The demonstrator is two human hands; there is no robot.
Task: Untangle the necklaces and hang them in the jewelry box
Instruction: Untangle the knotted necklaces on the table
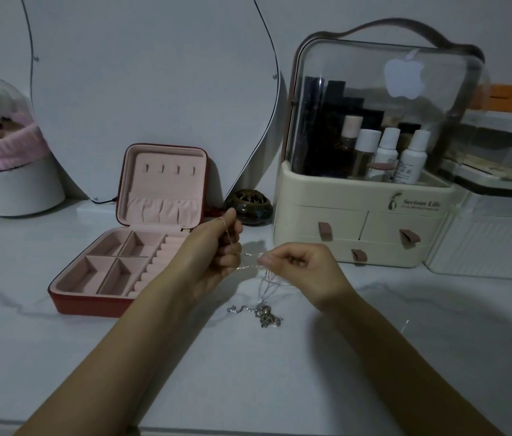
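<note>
In the head view, both hands work just to the right of the open jewelry box [128, 247], raised a little above the marble tabletop [374, 357]. The left hand [217, 250] pinches a fine chain between thumb and fingers, closest to the box's ring-roll row. The right hand [305, 269], further right of the box, is curled shut on the other end of that strand, stretching a short length between the two. From there the necklaces [261, 306] trail down into a knotted silver clump lying on the tabletop, right of the box's front corner. The four hooks [169, 169] in the box's lid are bare, so nothing is hung yet.

The step in hand looks like teasing one chain free. It should go best with gentle, slack pulls: spreading the knot loose on the tabletop rather than tightening it, then following one strand to its clasp.
</note>
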